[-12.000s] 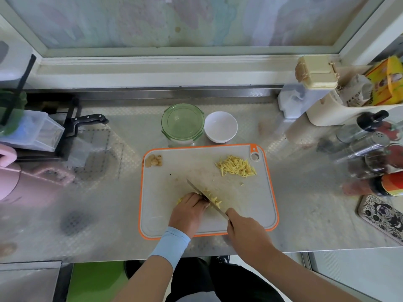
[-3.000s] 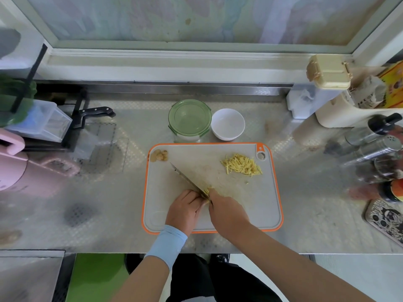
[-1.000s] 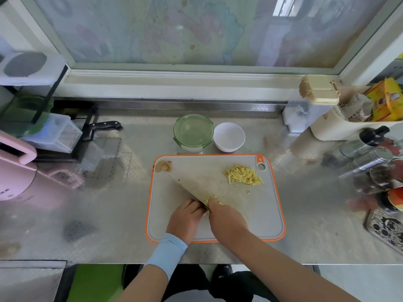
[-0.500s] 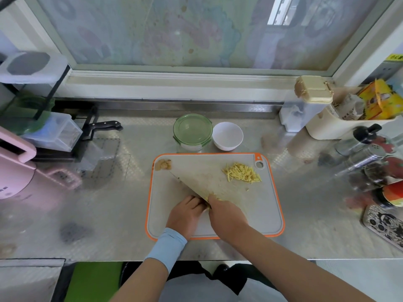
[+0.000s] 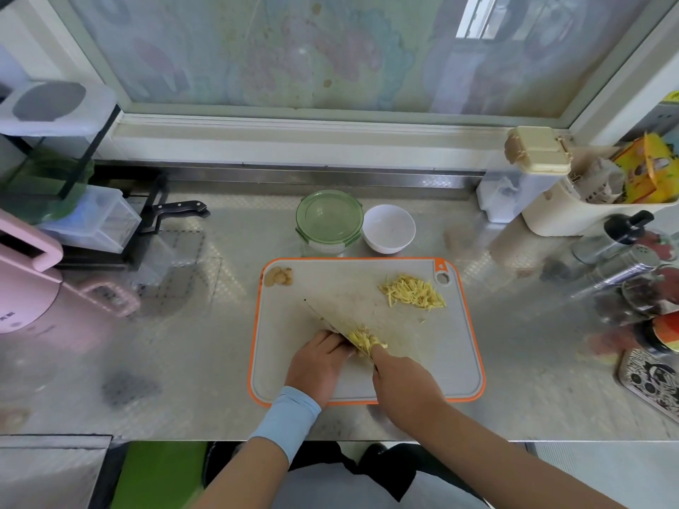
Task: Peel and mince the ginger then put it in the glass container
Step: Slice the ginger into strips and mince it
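On a metal worktop (image 5: 532, 361) below a patterned window (image 5: 330, 49) lay a grey cutting board (image 5: 433, 361) with an orange rim. Just beyond its far edge stood a round glass container (image 5: 329, 222), closed with a green clip lid; what it held could not be made out. Just beside it, to the right, sat a small white bowl (image 5: 388, 229) showing only its white inside. At the far right a cream tub (image 5: 573, 214) held a yellow box and paper packets.

A loose pile of ginger strips (image 5: 413, 296) lay near the board's far right corner, and a small brownish scrap (image 5: 278, 277) sat in its far left corner. The ginger (image 5: 363, 339) being cut lay near the middle of the board, a yellow heap of slivers against the blade of a knife (image 5: 327, 321).

The left hand (image 5: 318, 363), with a pale blue band (image 5: 284, 416) on its wrist, rested knuckles-up on the board, fingers curled down onto the ginger and touching the flat of the blade. The right hand (image 5: 404, 383) was clenched round the knife's handle, which was hidden inside the fist. The blade pointed away to the far left, over the board. Both forearms reached in from the near edge.

A black-handled knife (image 5: 180, 206) lay well apart on the left, near a pink appliance (image 5: 22, 284).
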Action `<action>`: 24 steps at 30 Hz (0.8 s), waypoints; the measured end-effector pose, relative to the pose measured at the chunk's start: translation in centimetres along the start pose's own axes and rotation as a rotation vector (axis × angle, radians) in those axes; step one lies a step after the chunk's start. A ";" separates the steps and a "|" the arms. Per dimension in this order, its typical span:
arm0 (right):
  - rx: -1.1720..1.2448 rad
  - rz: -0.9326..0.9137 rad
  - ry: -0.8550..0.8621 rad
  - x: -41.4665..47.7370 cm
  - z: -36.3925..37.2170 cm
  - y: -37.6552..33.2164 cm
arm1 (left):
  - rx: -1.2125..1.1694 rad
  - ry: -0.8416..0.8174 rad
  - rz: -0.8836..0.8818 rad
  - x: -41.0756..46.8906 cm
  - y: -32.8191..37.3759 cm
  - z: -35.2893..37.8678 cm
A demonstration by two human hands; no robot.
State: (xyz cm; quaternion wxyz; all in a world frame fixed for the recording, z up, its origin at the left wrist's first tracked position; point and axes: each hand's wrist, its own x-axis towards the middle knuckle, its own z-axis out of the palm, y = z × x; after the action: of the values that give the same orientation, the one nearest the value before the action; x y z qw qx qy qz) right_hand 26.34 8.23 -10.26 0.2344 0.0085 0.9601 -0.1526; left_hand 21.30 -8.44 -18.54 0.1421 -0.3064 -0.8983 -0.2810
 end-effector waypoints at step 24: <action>0.015 -0.019 -0.005 0.9 -0.3 -0.9 | -0.051 -0.024 -0.081 0.1 0.6 -0.6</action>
State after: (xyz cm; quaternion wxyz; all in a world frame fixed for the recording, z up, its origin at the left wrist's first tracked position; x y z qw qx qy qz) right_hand 25.30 7.45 -10.21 0.2354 0.0006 0.9583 -0.1618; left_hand 21.70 -8.34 -17.79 0.1121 -0.2766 -0.9042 -0.3055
